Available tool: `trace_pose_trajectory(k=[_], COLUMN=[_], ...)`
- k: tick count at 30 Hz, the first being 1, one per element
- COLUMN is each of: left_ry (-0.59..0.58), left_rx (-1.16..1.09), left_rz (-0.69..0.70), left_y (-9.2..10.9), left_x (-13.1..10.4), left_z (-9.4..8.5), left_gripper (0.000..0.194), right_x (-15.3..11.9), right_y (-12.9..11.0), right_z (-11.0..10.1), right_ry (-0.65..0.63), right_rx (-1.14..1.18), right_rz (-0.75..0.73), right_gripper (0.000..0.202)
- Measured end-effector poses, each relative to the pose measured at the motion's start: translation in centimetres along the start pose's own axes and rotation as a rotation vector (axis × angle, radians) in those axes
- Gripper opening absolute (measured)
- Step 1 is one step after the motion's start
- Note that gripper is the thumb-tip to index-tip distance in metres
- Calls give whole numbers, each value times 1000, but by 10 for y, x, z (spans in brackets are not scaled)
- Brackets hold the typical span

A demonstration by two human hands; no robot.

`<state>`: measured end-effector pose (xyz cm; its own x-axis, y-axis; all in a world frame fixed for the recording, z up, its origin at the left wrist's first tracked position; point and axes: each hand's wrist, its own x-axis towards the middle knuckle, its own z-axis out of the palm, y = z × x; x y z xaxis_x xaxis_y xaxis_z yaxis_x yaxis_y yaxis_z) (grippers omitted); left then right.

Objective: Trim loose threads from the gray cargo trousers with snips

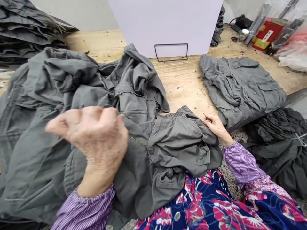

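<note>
Grey trousers [177,137] with an elastic waistband and an open metal zip lie over the table's front edge and my lap. Raised above the cloth on the left is my left hand [93,134], fingers curled into a fist, slightly blurred; what it holds, if anything, is hidden. My right hand [214,126] is closed at the waistband's right end, around small dark snips [207,118] whose tips stick out past the fingers. Beyond my left hand, more grey garments [79,76] lie heaped and crumpled.
Folded grey garments [242,86] are stacked at the right, with a tied dark bundle [283,143] below. A white board [168,25] with a wire holder stands behind the wooden table [184,83]. Another garment pile [26,32] is back left. A red box [268,33] and small bottle [243,35] sit back right.
</note>
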<state>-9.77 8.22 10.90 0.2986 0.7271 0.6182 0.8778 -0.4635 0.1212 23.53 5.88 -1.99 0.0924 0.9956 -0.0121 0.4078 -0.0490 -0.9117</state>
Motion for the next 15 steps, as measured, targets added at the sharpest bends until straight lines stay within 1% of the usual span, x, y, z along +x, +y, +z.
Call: trace_pose_trajectory(k=[1,2,3,4,6,8,10,12,13,15], left_ry=[7,-16,-64,-119,-250,-421,-619,-791,-844,-901], left_rx=[128,214,239,218,158,84,-45,-227,-299,-401], left_rz=[15,47,94,138,156,111,50,-26,-53,-86], left_y=[11,21,29,36,45,49,50,51,52,55], left_x=[4,9,13,17,25,32,40,48,52,61], left_z=[7,14,23,33,55,78,100,120,128,143], left_gripper=[11,11,11,12,13,14,17,15,14,12], right_x=[-1,-1,-2,-2,-3,-5,-7,-10,-12,-16], right_y=[1,0,0,-1,-5,-11,-17,-22,-25,-28], right_z=[-2,-4,-6,-9,-12,-12,-8,0,5,14], right_ry=[28,56,82,105,138,135,83,16,-9,-34], right_rx=[5,10,14,20,23,-1,-55,-122,-156,-218], right_rz=[8,14,16,14,5,-15,-43,-82,-103,-146], right_gripper=[21,21,22,24,29,31,31,30,27,24])
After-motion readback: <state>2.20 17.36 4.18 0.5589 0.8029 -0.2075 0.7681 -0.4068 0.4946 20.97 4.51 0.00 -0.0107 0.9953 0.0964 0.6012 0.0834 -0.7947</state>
